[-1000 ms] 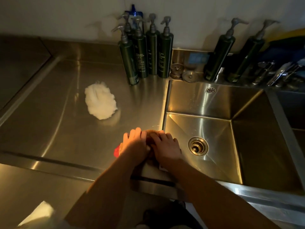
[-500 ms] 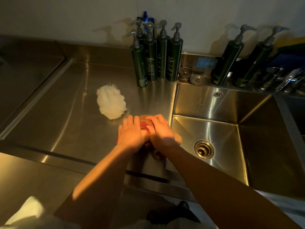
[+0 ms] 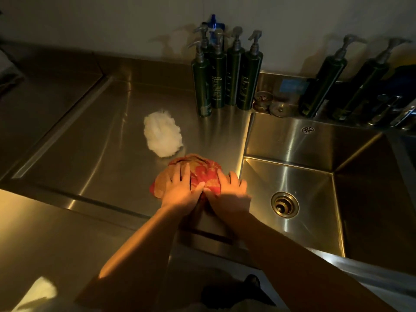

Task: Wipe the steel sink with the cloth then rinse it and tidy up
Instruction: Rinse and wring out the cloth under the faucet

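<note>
Red-and-tan patterned cloth lies bunched on the steel bench, just left of the sink rim, not in the basin. Both hands are on top of it. L hand sits flat on the cloth's left half, its fingers straight and a bit spread, pressing down, not curled round anything. R hand is on the right half, its fingers also laid flat over the fabric, slightly blurred. The two thumbs meet near the cloth's near edge. Neither hand grasps: palms & straight fingers press only. Forearms come in from the bottom of view.

White fluffy puff sits on the bench just behind the cloth, to the left; touching or not, can't tell. Further back, by the wall, is a tight cluster of dark green pump bottles, w/ a blue-topped bottle behind them. Two metal strainer plugs sit on the ledge at the sink's back-left corner. Two more green bottles stand on the ledge behind the sink, right of the plugs. In the basin: round drain in the floor, small overflow grille on the back wall. Far right, metal utensils, too dark to tell which. Light is dim & warm.
</note>
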Demonstrator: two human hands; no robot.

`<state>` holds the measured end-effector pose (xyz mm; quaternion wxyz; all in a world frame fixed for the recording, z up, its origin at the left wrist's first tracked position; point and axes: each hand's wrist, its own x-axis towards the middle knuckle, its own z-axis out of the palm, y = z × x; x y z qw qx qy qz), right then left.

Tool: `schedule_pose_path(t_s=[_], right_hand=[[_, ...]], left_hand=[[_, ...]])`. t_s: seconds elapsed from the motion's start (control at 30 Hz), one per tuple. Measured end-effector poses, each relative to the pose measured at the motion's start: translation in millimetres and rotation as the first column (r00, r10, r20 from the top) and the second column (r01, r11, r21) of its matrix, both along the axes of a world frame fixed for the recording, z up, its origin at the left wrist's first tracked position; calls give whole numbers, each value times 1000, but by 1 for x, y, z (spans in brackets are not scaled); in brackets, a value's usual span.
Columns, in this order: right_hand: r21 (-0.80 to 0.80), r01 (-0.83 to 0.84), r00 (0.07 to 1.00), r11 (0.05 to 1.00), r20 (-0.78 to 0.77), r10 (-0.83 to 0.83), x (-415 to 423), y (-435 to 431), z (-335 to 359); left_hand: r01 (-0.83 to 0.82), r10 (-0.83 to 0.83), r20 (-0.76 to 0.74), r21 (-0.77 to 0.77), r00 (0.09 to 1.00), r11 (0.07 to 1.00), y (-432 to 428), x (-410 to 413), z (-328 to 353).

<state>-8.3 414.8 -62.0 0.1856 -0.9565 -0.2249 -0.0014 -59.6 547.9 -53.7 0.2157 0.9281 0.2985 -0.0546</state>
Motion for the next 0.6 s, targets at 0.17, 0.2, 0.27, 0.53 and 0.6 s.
schedule_pose_path(t_s=[0.17, 0.2, 0.27, 0.53, 0.6], right_hand=[[129, -26, 995, 991, -95, 38, 2, 14, 2], [171, -49, 989, 984, -131, 72, 0, 17, 2], [247, -100, 971, 964, -186, 148, -4, 22, 4], [220, -50, 967, 974, -232, 102, 11, 2, 15], [207, -22, 965, 978, -251, 75, 24, -11, 19]], left_hand=[[-6, 5, 137, 8, 991, 1000, 10, 3, 2], [4, -9, 141, 32, 990, 999, 13, 2, 4], [24, -32, 129, 67, 991, 997, 20, -2, 7], [42, -56, 110, 124, 992, 991, 16, 5, 17], [70, -90, 142, 140, 986, 988, 1, 17, 22]])
